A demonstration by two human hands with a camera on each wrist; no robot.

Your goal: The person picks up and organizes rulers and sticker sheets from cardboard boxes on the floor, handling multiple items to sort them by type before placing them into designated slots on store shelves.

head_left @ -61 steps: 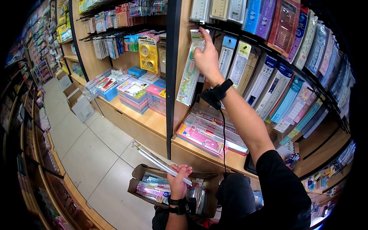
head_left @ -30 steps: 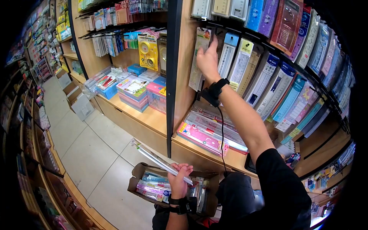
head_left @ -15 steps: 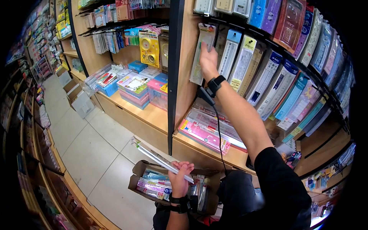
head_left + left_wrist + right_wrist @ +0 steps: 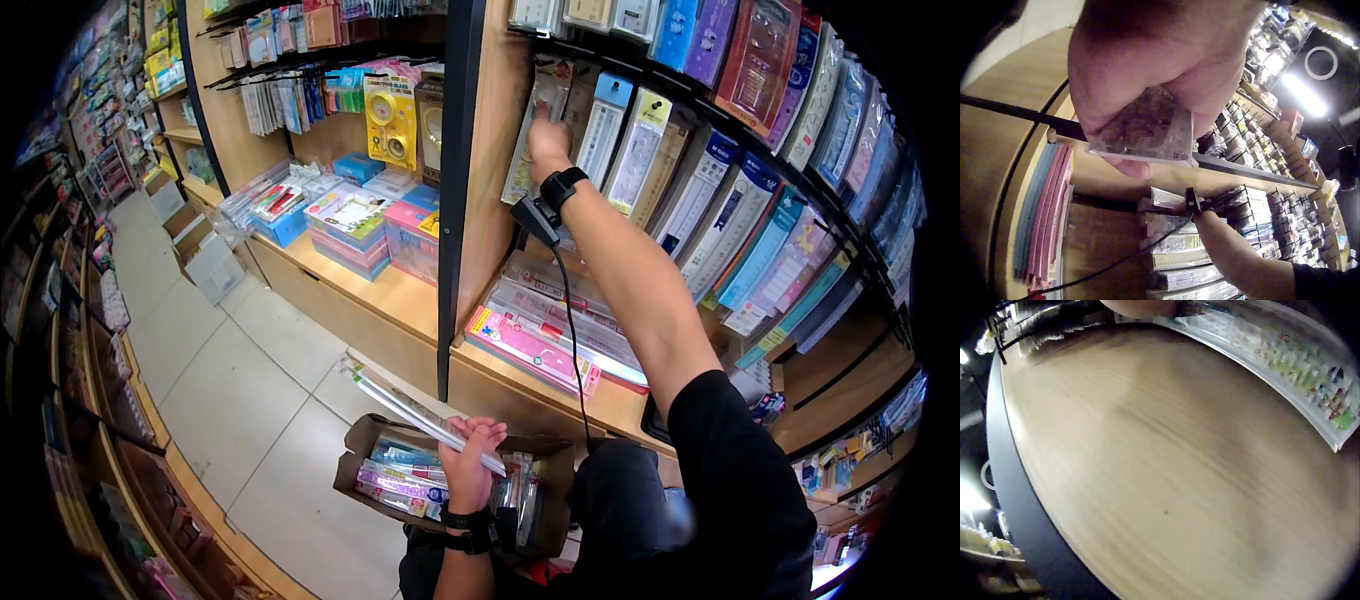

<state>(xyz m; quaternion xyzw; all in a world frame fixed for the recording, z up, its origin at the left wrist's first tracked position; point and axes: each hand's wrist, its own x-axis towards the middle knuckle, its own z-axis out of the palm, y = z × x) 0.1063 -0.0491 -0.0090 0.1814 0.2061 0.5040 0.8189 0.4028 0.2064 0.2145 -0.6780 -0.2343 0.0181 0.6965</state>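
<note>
My left hand (image 4: 467,472) holds a few thin ruler packs (image 4: 405,408) in clear plastic, low over a cardboard box. Seen in the left wrist view, its fingers curl round the clear end of a pack (image 4: 1147,134). Up at the rack, my right hand (image 4: 551,148) grips a ruler pack (image 4: 520,170) near its top, thumb across the front. This pack hangs upright beside the wooden side panel (image 4: 487,190). Colourful small prints on the same pack (image 4: 1297,369) show in the right wrist view, where most of the hand is out of sight.
Rows of packaged rulers (image 4: 720,220) hang on hooks to the right. Beneath them, flat pencil-case packs (image 4: 535,345) lie on the shelf. The open cardboard box (image 4: 350,470) on the floor contains many ruler packs. A cable (image 4: 570,330) trails from my right wrist.
My right hand let go of the colourful ruler pack at the hook, then took hold of its top again. Hand and pack have since moved slightly farther back. The left hand stays put.
</note>
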